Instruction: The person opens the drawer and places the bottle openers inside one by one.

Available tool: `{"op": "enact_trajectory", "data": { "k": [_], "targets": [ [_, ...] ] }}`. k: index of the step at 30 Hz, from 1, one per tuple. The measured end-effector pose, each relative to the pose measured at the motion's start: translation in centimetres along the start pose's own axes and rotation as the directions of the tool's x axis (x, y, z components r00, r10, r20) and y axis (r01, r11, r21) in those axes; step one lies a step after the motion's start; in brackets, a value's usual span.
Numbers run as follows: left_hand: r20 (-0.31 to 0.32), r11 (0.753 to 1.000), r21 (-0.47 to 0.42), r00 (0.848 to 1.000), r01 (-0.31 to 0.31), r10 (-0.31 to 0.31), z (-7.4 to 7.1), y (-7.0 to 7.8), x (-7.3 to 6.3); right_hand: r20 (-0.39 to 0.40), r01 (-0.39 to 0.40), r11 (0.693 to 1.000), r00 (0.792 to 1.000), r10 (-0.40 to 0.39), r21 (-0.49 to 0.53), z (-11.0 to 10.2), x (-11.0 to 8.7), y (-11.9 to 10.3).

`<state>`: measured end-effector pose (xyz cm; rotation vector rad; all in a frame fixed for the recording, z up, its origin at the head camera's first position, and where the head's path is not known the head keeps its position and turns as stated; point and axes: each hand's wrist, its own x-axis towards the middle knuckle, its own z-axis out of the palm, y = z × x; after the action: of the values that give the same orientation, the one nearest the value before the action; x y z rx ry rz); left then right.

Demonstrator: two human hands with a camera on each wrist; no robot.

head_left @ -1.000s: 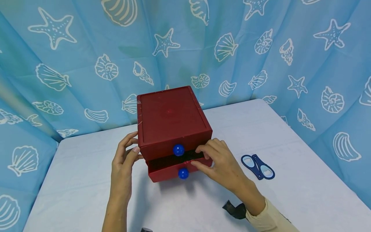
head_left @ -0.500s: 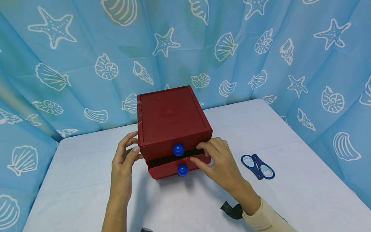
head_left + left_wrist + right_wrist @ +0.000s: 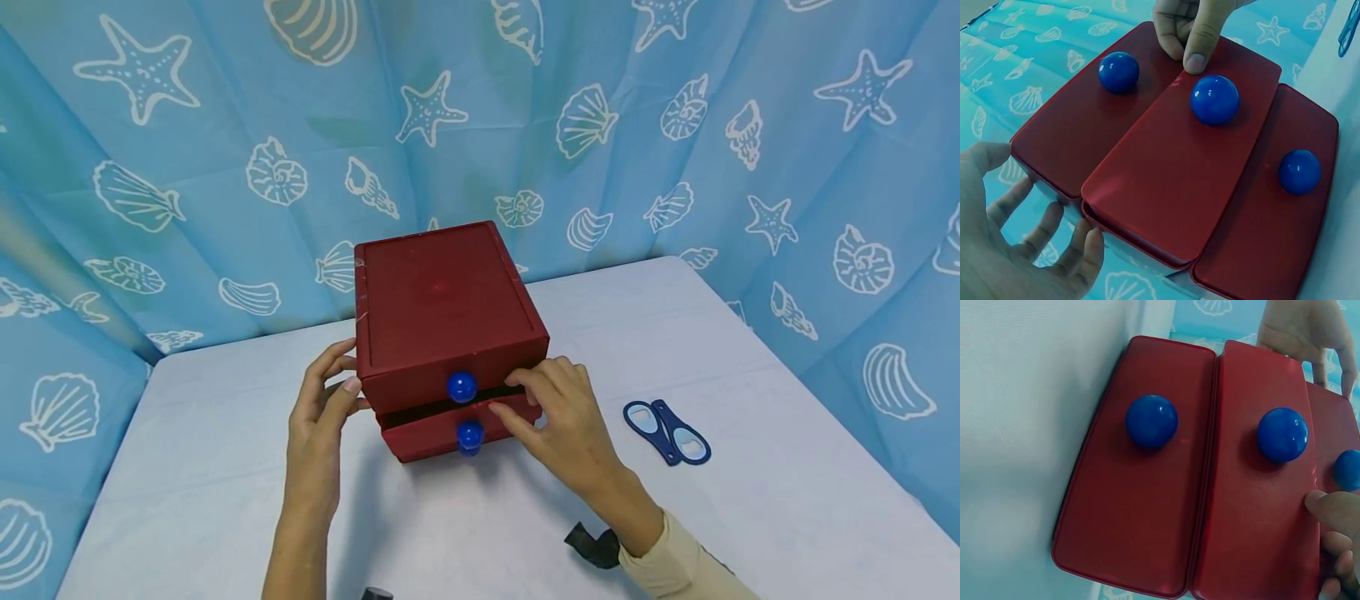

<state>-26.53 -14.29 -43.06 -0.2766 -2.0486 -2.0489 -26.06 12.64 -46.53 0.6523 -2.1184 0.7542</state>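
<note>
A red drawer cabinet point(image 3: 450, 292) with blue ball knobs stands on the table; the wrist views show three drawers. Its middle drawer point(image 3: 1166, 169) sticks out, a narrow dark gap showing above its front. My right hand point(image 3: 566, 425) has its thumb on that drawer's upper front edge, with the other fingers bent over the gap. At the cabinet's left front corner, my left hand point(image 3: 322, 417) rests its thumb and loosely spread fingers against the side. The bottom drawer point(image 3: 1141, 506) shows in both wrist views; the drawer's contents are hidden.
Two dark blue paddle-shaped items with pale oval centres, a crossed pair point(image 3: 667, 432), lie right of the cabinet. A dark strap point(image 3: 595, 546) hangs by the right sleeve. A blue seashell curtain point(image 3: 480, 125) backs the white-covered table point(image 3: 187, 458).
The middle drawer has slid inward, narrowing the gap above it. My right hand has moved slightly inward and left with it. My left hand stays in place.
</note>
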Motion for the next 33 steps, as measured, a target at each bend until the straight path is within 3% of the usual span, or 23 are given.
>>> {"op": "enact_trajectory", "data": {
  "k": [14,26,30,33],
  "targets": [
    [0.006,1.0,-0.015,1.0,-0.02,0.02,0.1,-0.1,0.1,-0.092,0.014,1.0,0.996,-0.014,0.0,1.0,-0.2,0.2],
    [0.009,0.999,-0.029,1.0,-0.019,0.02,0.1,-0.2,0.1,-0.223,0.067,0.997,0.972,-0.073,-0.031,2.4,-0.6,0.8],
    [0.009,0.999,-0.031,1.0,-0.018,0.019,0.1,-0.2,0.1,-0.229,0.058,0.997,0.971,-0.067,-0.046,2.4,-0.6,0.7],
    [0.008,0.999,-0.03,1.0,-0.013,0.013,0.1,-0.2,0.0,-0.186,0.048,0.998,0.981,-0.055,-0.04,2.3,-0.8,0.3]
  ]
}}
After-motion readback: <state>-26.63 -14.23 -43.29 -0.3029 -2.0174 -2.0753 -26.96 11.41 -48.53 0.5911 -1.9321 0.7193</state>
